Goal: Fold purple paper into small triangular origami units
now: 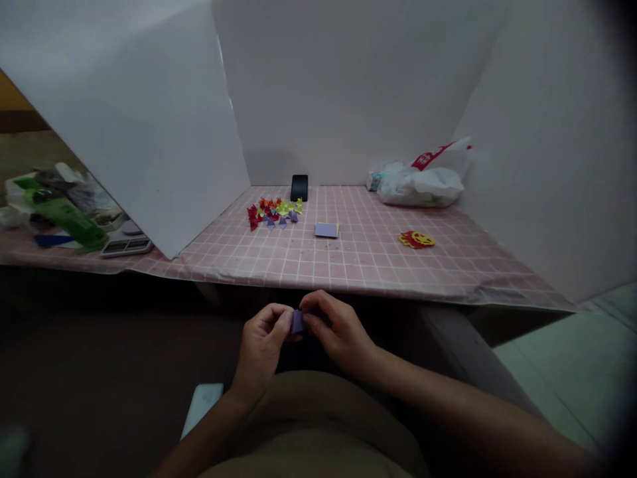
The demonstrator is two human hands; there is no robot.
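Between my two hands, just in front of the table's near edge, is a small folded piece of purple paper. My left hand pinches its left side between thumb and fingers. On the other side, the thumb and forefinger of my right hand grip the paper's right edge. Ahead on the table lies a small stack of paper squares, purple on top with yellow showing at its edge. Left of that stack sits a cluster of small folded paper figures in red, orange, yellow and purple.
A pink checked tablecloth covers the table. A black phone leans near the back panel. Yellow and red cut-out shapes lie at right, before a white plastic bag. White panels enclose the sides. A digital scale stands far left.
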